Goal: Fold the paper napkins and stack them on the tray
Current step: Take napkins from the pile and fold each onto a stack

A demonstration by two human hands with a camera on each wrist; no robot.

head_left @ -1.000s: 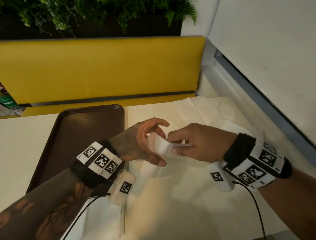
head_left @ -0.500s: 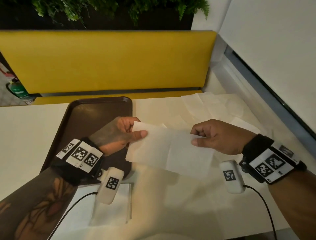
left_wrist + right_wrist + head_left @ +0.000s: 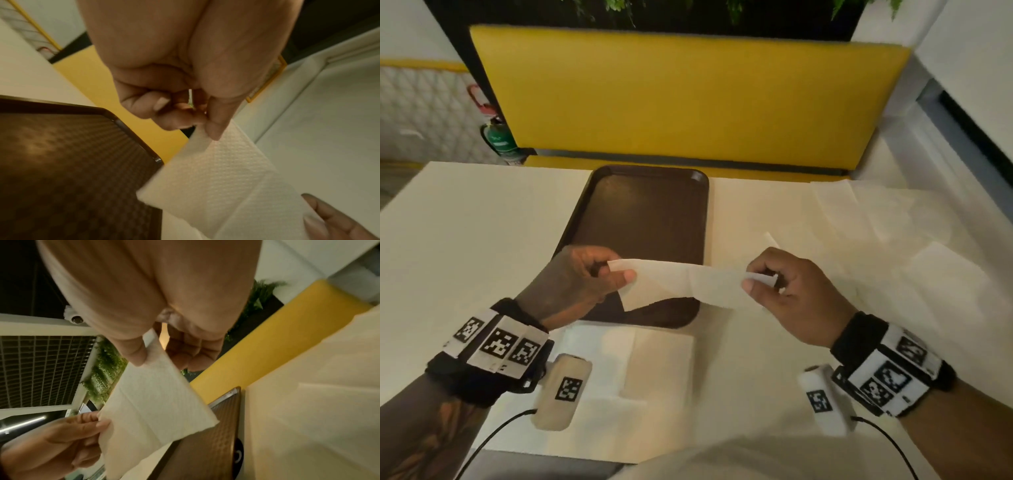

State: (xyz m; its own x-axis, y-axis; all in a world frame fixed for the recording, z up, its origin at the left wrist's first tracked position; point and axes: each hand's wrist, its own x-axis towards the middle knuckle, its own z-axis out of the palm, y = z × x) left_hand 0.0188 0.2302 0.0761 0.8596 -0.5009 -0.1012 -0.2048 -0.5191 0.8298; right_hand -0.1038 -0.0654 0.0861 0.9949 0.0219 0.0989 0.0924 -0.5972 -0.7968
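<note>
A white paper napkin (image 3: pixel 685 282) (image 3: pixel 222 177) (image 3: pixel 152 404) is stretched in the air between both hands, over the near right corner of the dark brown tray (image 3: pixel 647 219) (image 3: pixel 61 162) (image 3: pixel 218 431). My left hand (image 3: pixel 619 272) (image 3: pixel 209 128) pinches its left end between thumb and fingers. My right hand (image 3: pixel 755 279) (image 3: pixel 148 353) pinches the right end the same way. Nothing lies on the tray's visible floor. A flat napkin (image 3: pixel 650 356) lies on the table just in front of the tray.
Several loose unfolded napkins (image 3: pixel 873 219) are spread on the cream table (image 3: pixel 465 240) to the right of the tray. A yellow bench back (image 3: pixel 688 102) runs behind the table. A white wall with a dark strip (image 3: pixel 969 120) closes off the right side.
The hands have spread the napkin wider and carried it left, over the tray's near corner. It now shows more edge-on. The view has tilted, bringing the whole tray into sight.
</note>
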